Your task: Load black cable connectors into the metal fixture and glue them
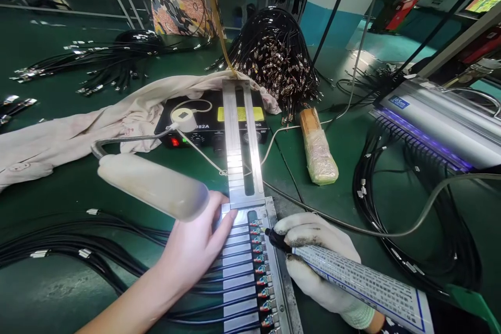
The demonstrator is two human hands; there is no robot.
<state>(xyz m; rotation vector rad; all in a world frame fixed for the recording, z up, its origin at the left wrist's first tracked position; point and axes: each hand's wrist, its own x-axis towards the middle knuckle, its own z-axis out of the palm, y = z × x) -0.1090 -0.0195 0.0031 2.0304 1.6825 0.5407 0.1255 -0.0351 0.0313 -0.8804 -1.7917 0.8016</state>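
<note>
My right hand (324, 266), in a white glove with dirty fingertips, is wrapped round a white printed glue tube (364, 282). The tube's black nozzle points left, with its tip at the top connectors in a metal jig (270, 219). Several black cables (238, 282) lie side by side across the jig, their small exposed connectors (260, 266) in a row along its right side. My bare left hand (195, 245) grips the jig's upper left edge, thumb on top; its other fingers are partly hidden. Above it hangs a white lamp head (152, 185) on a bendable neck.
A slotted metal plate (238, 141) extends from the jig over a black control box (211, 128). Behind are a cloth (133, 99) and a cable heap (277, 57). At right are a wrapped block (319, 151), a glowing UV lamp unit (438, 120) and coiled cables (364, 182).
</note>
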